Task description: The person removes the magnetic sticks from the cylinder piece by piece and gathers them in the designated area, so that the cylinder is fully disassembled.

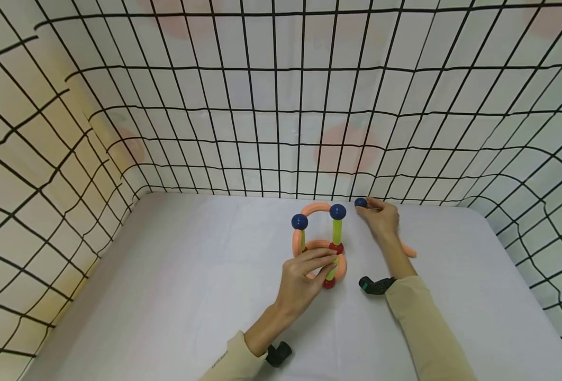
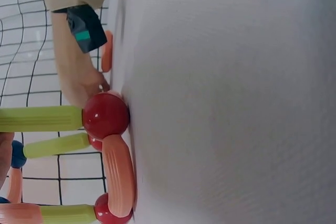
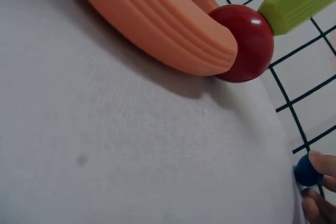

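In the head view my left hand pinches a green rod at the near side of a built frame of rods and balls. Two blue balls top the frame, with an orange curved rod between them. Lower down, red balls join green and orange rods. Beyond it, to the right, my right hand pinches a separate blue ball near the back of the table. The right wrist view shows that ball between fingertips, low over the white cloth. My left fingers partly hide the frame's middle.
A loose orange curved rod lies right of my right forearm, partly hidden by it. A black wire grid encloses the back and sides of the white table. Black wrist devices stick out from both sleeves.
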Tool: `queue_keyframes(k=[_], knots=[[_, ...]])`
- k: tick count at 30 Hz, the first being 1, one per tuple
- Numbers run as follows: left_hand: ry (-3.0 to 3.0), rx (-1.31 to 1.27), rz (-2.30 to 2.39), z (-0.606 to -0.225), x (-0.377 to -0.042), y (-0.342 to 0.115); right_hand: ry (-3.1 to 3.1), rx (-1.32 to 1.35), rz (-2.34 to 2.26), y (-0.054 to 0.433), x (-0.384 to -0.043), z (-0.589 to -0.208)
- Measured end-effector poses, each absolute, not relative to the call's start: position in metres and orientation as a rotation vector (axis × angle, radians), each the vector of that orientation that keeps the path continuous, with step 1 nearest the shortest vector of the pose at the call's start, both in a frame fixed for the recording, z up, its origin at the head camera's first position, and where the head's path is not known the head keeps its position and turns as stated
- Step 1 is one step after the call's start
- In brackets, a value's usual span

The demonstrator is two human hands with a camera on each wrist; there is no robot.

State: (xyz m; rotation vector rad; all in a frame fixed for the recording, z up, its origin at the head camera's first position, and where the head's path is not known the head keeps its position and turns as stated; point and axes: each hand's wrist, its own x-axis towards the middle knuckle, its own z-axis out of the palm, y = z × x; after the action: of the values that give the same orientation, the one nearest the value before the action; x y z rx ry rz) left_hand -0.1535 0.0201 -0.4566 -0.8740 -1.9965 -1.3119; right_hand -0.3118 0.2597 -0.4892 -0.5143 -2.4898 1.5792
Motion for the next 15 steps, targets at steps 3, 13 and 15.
queue_keyframes(k=[3,13,15], knots=[[-2.0,-0.876,-1.32,-0.457,-0.154,0.02,-2.541,-0.487,1.573,0.261,-0.303,-0.483],[-2.038,-0.845,-1.372,-0.457,-0.153,0.018,-2.602,-0.134,1.375,0.253,-0.243,-0.446],[-2.042,-0.844,-1.376,-0.457,-0.153,0.018,-2.536,-0.049,1.338,0.25,-0.226,-0.44]])
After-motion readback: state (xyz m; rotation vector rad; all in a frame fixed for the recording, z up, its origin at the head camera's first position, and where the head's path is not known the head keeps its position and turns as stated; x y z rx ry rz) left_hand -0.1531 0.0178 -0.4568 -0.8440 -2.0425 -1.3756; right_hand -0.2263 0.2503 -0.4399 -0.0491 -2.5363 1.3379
